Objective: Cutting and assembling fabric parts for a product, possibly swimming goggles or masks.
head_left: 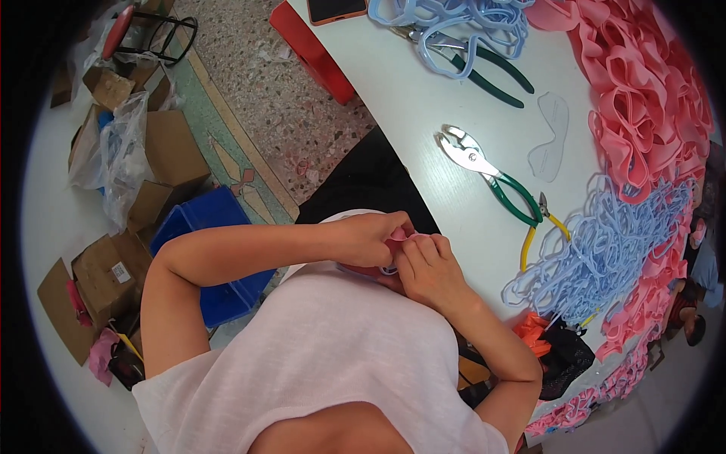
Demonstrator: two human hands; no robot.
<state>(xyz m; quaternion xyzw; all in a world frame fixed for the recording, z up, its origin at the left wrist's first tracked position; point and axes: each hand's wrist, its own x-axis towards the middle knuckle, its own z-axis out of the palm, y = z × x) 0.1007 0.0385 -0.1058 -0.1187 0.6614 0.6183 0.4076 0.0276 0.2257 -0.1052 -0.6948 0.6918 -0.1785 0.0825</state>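
Observation:
Close to my body, just off the table's edge, my two hands are together on a soft pink rubbery piece (395,244). My left hand (368,238) pinches it from the left with bent fingers. From the right, my right hand (433,270) curls its fingers around it, touching the left fingertips. Most of the piece is hidden by the hands, and a small pale bit shows beneath the right fingers. Nearest on the white table (469,227) lie slip-joint pliers (473,157) with green handles and yellow-handled cutters (558,224), partly overlapping.
Pink pieces (643,91) are heaped along the table's right side, beside tangled light-blue strips (597,257). More blue loops (473,19) lie partly over other green-handled pliers (491,87). A clear lens-shaped outline (556,129) rests nearby. Left are a blue bin (219,303) and cardboard boxes (178,151).

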